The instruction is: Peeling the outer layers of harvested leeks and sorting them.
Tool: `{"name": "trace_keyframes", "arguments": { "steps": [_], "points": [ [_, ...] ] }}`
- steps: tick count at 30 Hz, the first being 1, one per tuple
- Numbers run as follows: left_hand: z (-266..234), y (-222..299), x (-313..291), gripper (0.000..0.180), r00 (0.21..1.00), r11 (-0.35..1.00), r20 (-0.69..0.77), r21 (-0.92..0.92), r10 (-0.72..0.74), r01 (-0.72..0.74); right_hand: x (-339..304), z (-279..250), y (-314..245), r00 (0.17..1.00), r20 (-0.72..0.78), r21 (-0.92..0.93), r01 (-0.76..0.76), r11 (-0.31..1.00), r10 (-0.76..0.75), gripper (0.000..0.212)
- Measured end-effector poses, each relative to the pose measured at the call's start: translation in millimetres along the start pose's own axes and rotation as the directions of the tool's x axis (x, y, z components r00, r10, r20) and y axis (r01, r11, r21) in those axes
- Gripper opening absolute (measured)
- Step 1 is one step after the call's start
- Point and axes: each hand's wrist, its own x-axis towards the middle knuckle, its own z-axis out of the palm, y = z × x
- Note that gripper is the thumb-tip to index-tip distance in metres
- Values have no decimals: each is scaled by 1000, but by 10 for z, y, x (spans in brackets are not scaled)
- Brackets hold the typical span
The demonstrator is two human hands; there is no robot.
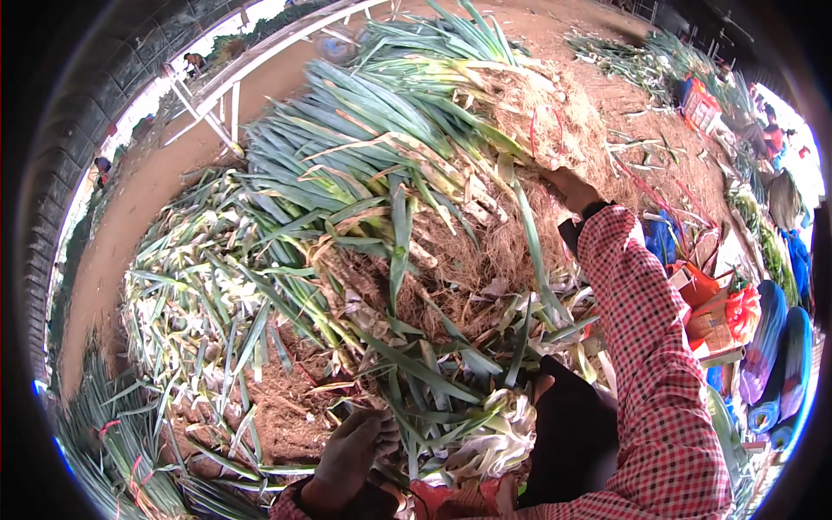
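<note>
A big heap of leeks (347, 130) fills the middle, with green leaves toward the left and tangled brown roots (555, 113) toward the right. My right hand (569, 189) is stretched out to the root side, its fingers closed at the end of a long green leek leaf (498, 139); the fingertips are partly hidden. Low in the view, close to my body, my left hand (354, 451) wears a greyish glove. Its fingers are loosely bent and apart from the thumb, with nothing seen between them. Stripped leaves (494, 433) lie beside it.
Leaf trimmings (199, 321) cover the left ground, and tied green bundles (121, 459) lie at lower left. On the right are a cardboard box (715, 325), red bags and blue-purple rolls (763, 338). A white metal frame (217, 100) stands at far left. Other people are in the distance.
</note>
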Motion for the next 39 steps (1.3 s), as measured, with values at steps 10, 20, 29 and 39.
{"name": "trace_keyframes", "arguments": {
  "steps": [10, 20, 29, 39],
  "points": [
    [-180, -13, -196, 23, 999, 969, -26, 244, 35, -27, -256, 287, -1130, 847, 141, 870, -352, 344, 512, 54],
    [98, -69, -264, 21, 996, 966, 78, 251, 34, -52, -1531, -86, -1717, 816, 495, 438, 62, 897, -298, 44],
    [145, -83, -467, 21, 1000, 891, -3, 454, -27, 26, -295, 812, -530, 777, -79, 730, -382, 567, 624, 16],
    [-56, -626, 88, 22, 984, 974, 25, 152, -175, 169, 335, 1035, -460, 918, 196, 915, -297, 272, 345, 30]
  ]
}}
